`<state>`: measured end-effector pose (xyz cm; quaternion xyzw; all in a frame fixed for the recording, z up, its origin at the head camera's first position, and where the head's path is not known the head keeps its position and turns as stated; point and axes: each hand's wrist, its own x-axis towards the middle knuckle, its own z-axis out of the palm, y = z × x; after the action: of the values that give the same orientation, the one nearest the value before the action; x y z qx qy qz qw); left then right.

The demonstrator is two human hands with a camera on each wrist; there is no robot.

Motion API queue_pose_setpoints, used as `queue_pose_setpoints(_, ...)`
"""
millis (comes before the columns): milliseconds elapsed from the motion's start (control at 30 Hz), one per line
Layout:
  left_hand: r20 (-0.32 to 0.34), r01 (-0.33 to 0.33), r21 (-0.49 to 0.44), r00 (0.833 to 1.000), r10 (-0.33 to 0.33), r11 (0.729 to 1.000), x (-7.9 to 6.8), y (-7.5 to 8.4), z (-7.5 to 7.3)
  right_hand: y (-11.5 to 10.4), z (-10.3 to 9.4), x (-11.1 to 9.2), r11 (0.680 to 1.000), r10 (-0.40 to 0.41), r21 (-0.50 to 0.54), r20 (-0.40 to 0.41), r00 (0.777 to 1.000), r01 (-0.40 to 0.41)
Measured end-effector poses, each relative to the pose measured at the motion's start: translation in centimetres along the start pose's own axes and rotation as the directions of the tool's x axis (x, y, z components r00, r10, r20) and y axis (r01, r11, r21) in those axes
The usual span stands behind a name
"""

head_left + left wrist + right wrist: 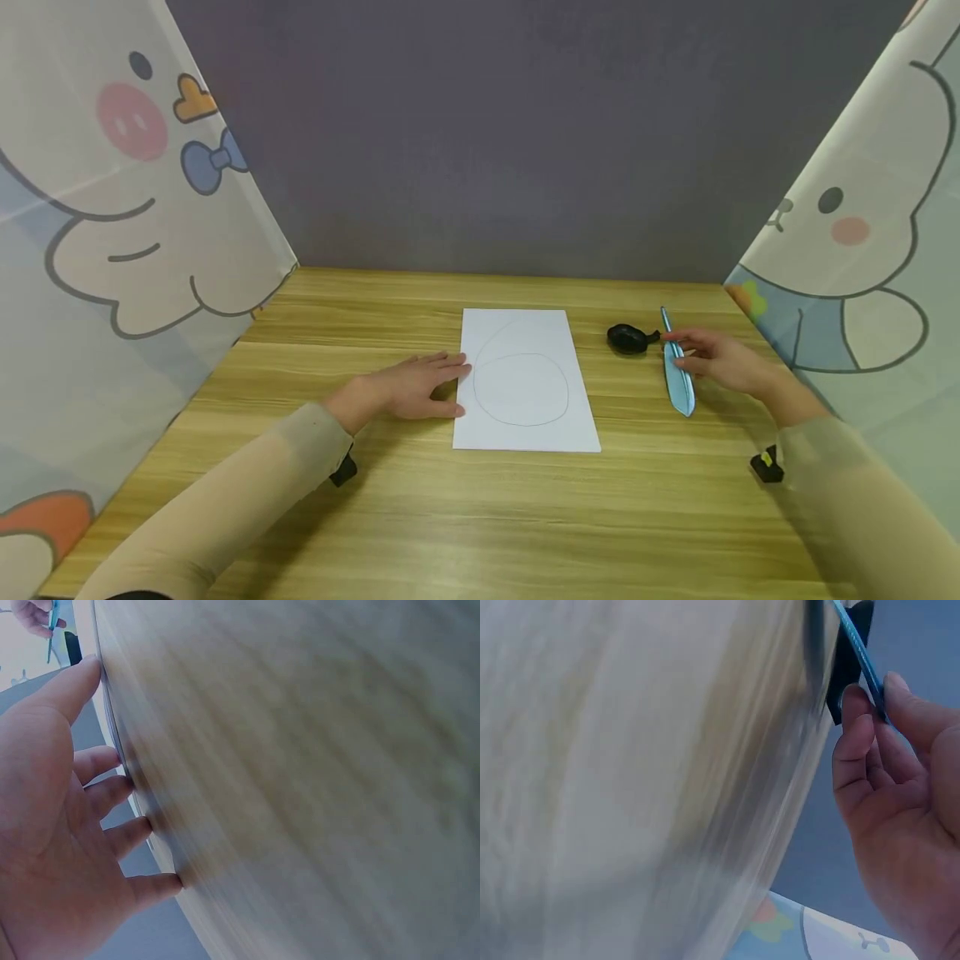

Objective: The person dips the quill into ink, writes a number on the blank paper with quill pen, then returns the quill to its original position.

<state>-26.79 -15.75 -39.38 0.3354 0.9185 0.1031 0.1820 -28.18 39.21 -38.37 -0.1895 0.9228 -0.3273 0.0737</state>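
— Wooden table point(420, 517) under us; our left hand point(408, 392) lies flat, fingers straight, on the left edge of the paper point(525, 379).

— From the right wrist we see our right hand point(900, 795) pinching the blue feather point(859, 652); the head view adds the black lump point(628, 337) just beside it.
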Motion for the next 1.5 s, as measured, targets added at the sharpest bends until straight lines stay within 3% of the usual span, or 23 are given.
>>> queue_pose_setpoints(133, 0.006, 0.004, -0.001, 1.0, -0.004, 1.0, -0.1, -0.1, 0.1, 0.0, 0.2, 0.4, 0.997, 0.023, -0.077, 0.015, 1.0, -0.021)
queue_pose_setpoints(433, -0.009, -0.006, 0.004, 1.0, 0.006, 1.0, 0.0, 0.0, 0.2, 0.2, 0.6, 1.0, 0.993, 0.035, -0.115, 0.054, 0.998, -0.029)
queue_pose_setpoints(833, 0.002, 0.005, 0.006, 1.0, -0.005, 1.0, 0.1, 0.3, -0.2, -0.2, 1.0, 1.1, 0.997, 0.008, -0.083, 0.081, 0.997, -0.001)
queue_pose_setpoints(1267, -0.036, 0.028, -0.016, 0.999, -0.028, 0.999, 1.6, 0.8, -0.7, 0.2, 0.9, 0.6, 0.999, 0.014, -0.033, 0.066, 0.998, -0.012)
queue_pose_setpoints(1500, -0.066, 0.038, -0.03, 0.997, -0.04, 0.999, 1.9, 1.0, -0.3, -0.2, 0.6, 0.2, 0.996, 0.061, -0.07, -0.037, 0.997, -0.063)
